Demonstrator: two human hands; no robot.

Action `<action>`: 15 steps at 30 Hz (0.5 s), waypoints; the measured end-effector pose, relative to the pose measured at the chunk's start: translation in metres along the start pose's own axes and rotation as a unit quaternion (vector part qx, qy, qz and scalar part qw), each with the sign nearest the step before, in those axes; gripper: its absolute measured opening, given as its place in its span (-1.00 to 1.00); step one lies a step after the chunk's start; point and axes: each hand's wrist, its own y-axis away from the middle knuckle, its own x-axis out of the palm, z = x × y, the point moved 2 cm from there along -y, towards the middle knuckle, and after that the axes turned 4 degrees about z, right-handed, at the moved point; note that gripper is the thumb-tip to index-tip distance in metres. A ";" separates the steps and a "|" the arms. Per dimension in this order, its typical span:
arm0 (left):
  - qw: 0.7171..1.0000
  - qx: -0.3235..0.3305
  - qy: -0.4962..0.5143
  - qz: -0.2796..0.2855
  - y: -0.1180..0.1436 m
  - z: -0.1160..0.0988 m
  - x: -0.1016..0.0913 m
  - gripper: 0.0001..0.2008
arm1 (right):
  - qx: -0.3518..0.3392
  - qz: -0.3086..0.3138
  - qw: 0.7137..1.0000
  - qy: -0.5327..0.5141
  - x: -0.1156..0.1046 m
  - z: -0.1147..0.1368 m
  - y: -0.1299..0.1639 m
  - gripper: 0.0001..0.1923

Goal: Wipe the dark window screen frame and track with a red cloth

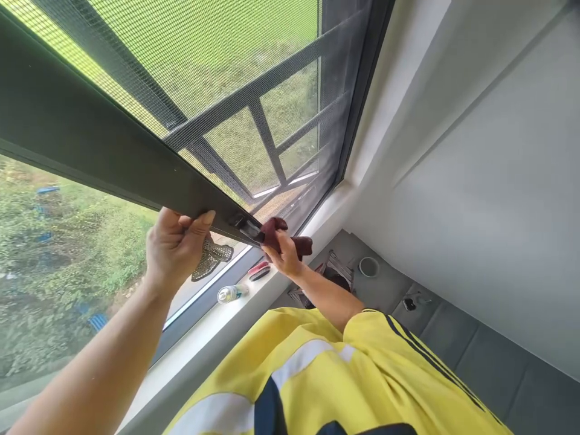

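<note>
A dark window frame bar [104,145] crosses the view slantwise, with a small latch [248,228] recessed near its lower end. My left hand [176,241] is closed at the bar's lower edge, its thumb lying against the frame. A grey mesh cloth [211,260] hangs from under that hand; the hold on it is partly hidden. My right hand [285,257] grips a dark red cloth [274,229], bunched around the end of the bar beside the latch. One end of the red cloth sticks out to the right of the fingers.
On the white sill [244,311] are a spray can [232,294] lying on its side and a brush [259,272]. An insect screen [217,60] covers the upper opening. A bucket [369,267] stands on the grey tiled floor, near a small dark object [410,303].
</note>
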 end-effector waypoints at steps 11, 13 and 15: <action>0.997 0.045 0.061 -0.022 -0.004 -0.001 0.001 -0.78 | 0.050 0.042 0.985 0.158 0.038 -0.022 -0.007 -0.53; 0.997 0.042 0.065 -0.013 -0.007 0.000 -0.001 -0.78 | 0.068 0.068 0.983 0.157 0.042 -0.048 0.002 -0.55; 0.996 0.045 0.076 -0.014 -0.009 0.000 -0.003 -0.77 | 0.083 0.067 0.985 0.132 0.042 -0.070 0.014 -0.57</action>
